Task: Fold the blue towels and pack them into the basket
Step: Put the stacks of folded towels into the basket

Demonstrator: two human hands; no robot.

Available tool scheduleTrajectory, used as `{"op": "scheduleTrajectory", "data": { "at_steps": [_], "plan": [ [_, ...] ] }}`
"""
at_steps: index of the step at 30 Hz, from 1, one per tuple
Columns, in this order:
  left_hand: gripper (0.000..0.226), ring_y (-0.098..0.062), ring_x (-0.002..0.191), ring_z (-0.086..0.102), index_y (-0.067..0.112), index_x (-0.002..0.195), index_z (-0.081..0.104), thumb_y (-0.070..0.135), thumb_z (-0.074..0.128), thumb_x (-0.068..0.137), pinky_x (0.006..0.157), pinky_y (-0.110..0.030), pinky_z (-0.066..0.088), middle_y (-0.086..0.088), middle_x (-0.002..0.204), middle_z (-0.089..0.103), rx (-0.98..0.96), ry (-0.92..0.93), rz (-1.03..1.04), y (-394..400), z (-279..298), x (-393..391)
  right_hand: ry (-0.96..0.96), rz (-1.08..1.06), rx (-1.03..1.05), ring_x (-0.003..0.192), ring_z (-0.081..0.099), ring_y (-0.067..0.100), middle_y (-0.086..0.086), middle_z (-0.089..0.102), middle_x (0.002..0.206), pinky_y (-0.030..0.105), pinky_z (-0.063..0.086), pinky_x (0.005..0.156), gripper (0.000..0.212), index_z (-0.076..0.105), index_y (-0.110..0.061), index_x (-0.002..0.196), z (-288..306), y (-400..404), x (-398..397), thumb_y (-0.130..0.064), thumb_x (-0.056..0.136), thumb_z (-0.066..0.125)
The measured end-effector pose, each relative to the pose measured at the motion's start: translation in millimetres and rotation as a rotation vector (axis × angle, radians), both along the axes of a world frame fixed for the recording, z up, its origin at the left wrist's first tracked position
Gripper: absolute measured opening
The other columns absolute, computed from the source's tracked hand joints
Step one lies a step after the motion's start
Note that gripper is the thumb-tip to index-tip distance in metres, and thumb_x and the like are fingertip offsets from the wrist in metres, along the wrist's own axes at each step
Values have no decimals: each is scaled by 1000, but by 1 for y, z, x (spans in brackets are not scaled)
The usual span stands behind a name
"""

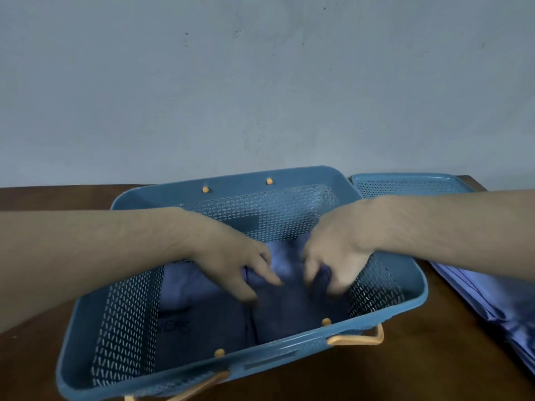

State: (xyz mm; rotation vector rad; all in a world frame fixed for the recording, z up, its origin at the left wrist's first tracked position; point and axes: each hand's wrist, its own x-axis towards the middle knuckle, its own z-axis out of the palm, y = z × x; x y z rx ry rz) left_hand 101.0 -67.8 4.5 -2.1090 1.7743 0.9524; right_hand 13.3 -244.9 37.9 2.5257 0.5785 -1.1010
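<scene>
A blue perforated plastic basket [121, 308] with orange handles stands on the brown table. Folded blue towels [199, 287] lie on its floor. Both my hands reach down inside it. My left hand [231, 256] has its fingers curled into the top blue towel [285, 264] at the middle. My right hand [335, 256] grips the same towel just to the right, fingers bent into the cloth. The fingertips are blurred.
The basket's blue lid [405, 185] lies flat behind it to the right. More blue towels [492, 296] lie on the table [405, 369] at the right edge. A grey wall [260, 82] stands close behind the table.
</scene>
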Motion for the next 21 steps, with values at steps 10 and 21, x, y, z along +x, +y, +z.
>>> {"op": "scheduleTrajectory", "data": {
  "at_steps": [10,21],
  "plan": [
    [18,7,83,60,31,103,72,42,59,97,82,-15,46,20,88,67,-401,-93,188,-37,70,-19,-574,120,395,116,59,15,-10,68,121,39,47,101,59,66,-35,124,65,-64,-35,-70,83,42],
    [8,-3,77,59,43,97,64,46,57,94,66,-11,42,20,92,64,-639,-201,221,-180,125,-100,-683,-439,482,87,64,4,-20,66,91,20,46,81,21,70,-39,114,81,-226,-152,-39,94,65]
  ]
}}
